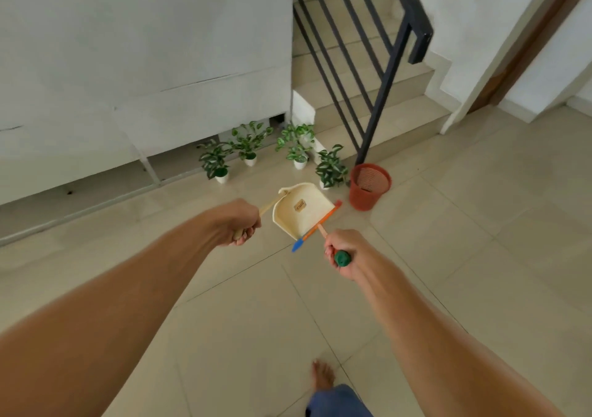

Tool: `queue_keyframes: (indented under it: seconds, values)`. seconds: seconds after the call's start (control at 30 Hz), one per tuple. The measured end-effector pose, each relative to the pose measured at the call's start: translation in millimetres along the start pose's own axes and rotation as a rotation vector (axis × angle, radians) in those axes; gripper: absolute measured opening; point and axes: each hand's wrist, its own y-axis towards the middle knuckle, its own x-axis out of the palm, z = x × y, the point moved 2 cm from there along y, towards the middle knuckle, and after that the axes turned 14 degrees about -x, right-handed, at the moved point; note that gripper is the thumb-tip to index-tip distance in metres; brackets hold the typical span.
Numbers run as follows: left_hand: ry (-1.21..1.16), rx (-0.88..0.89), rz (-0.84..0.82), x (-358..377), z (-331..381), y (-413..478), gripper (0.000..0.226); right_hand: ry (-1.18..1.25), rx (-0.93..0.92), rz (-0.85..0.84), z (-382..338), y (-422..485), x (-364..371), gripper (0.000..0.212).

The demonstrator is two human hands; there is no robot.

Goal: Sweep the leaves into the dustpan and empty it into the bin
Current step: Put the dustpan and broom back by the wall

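My left hand (242, 222) grips the long pale handle of a cream dustpan (301, 210), which hangs above the tiled floor with its open mouth toward the lower right. My right hand (341, 251) grips a broom handle with a green end cap (342, 258). The broom's orange and blue head (315, 228) lies across the dustpan's mouth. A red-brown slatted bin (368, 187) stands upright just right of the dustpan, at the foot of the stair railing. No leaves show inside the pan or on the floor around it.
Several small potted plants (299, 147) in white pots stand along the wall behind the dustpan. A black stair railing (381, 96) and steps rise behind the bin. My bare foot (323, 375) is on the tiles at the bottom.
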Motion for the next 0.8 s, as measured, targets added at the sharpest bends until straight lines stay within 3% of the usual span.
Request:
queue_keyframes:
  seconds: [0.33, 0.8]
  values:
    - [-0.274, -0.239, 0.097, -141.2, -106.4, 62.4, 0.013, -0.183, 0.153, -0.301, 14.0, 50.6, 196.0, 0.019]
    - [-0.655, -0.441, 0.229, -400.7, -152.6, 162.0, 0.012, -0.437, 0.213, -0.522, -66.2, 167.5, 517.6, 0.046]
